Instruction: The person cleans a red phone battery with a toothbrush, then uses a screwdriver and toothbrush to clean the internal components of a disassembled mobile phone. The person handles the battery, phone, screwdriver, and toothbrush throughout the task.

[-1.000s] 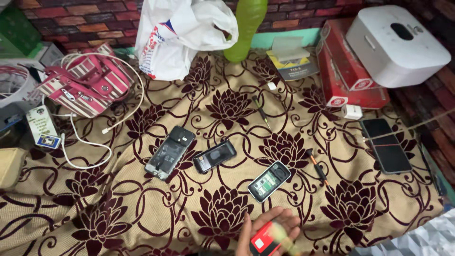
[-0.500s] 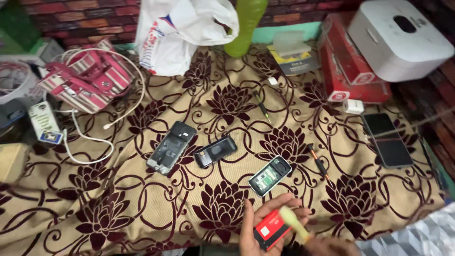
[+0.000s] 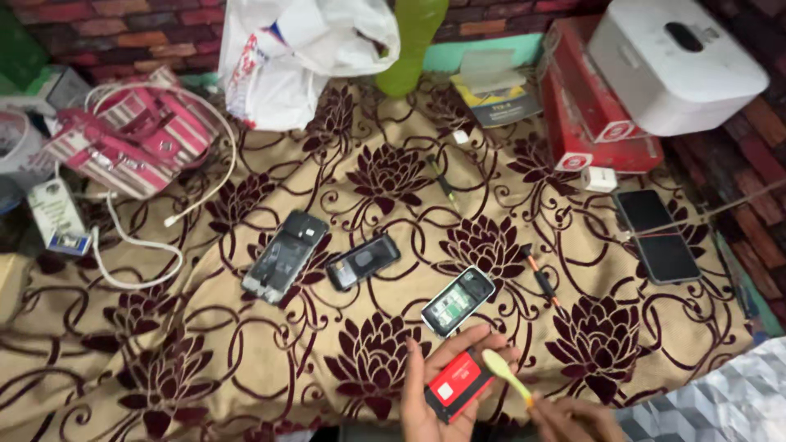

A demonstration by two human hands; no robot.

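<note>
While cupped flat in left hand (image 3: 438,393), red battery (image 3: 458,383) looks light, rigid, slick; best pinched by long edges. Right hand (image 3: 573,417) clamped on yellow pry tool (image 3: 508,375), tip over battery.

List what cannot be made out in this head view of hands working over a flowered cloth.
- Right hand: cut off by the bottom edge; its grip on the yellow-green plastic tool is hidden.
- Red rectangular battery in the left hand: underside hidden by the palm.
- White boxy appliance: top cut off by the frame.
</note>
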